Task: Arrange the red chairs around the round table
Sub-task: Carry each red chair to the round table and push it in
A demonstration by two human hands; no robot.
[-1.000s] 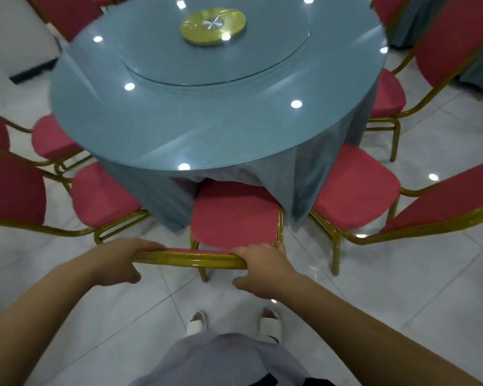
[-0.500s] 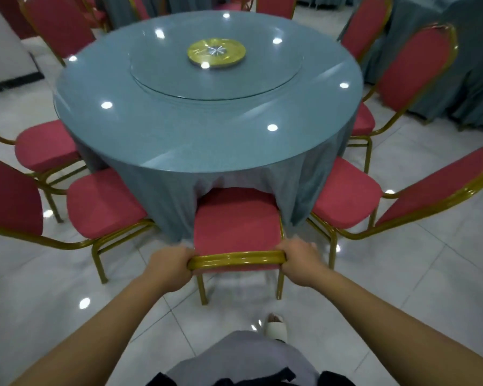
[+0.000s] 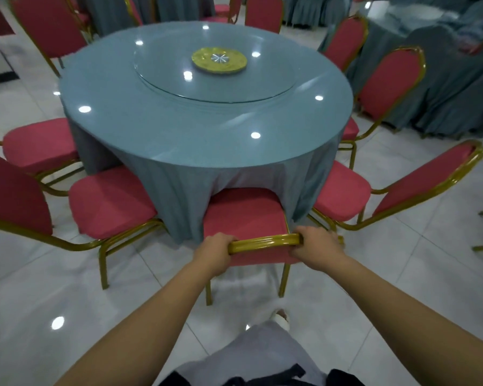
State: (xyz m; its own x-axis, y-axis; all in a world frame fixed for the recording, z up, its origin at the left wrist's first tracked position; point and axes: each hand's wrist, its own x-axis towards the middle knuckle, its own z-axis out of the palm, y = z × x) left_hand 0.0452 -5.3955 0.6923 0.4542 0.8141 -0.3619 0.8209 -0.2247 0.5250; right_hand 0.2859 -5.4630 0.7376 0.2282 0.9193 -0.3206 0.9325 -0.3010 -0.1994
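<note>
A red chair (image 3: pixel 243 215) with a gold frame stands right in front of me, its seat tucked partly under the blue cloth of the round table (image 3: pixel 179 135). My left hand (image 3: pixel 215 253) grips the left end of its gold top rail. My right hand (image 3: pixel 314 247) grips the right end. More red chairs ring the table: one to the left of mine (image 3: pixel 109 204), one to the right (image 3: pixel 343 196), another further left (image 3: pixel 39 146), and several at the far side.
A glass turntable with a yellow hub (image 3: pixel 219 59) sits on the table. Another blue-draped table (image 3: pixel 444 87) stands at the right, with a red chair (image 3: pixel 388 82) between. White glossy tiles (image 3: pixel 67 316) surround me; my foot (image 3: pixel 280 316) is behind the chair.
The view has risen and pulled back, showing the whole table. My hands have slid closer together on the chair's top rail, and the chair seat sits further under the tablecloth.
</note>
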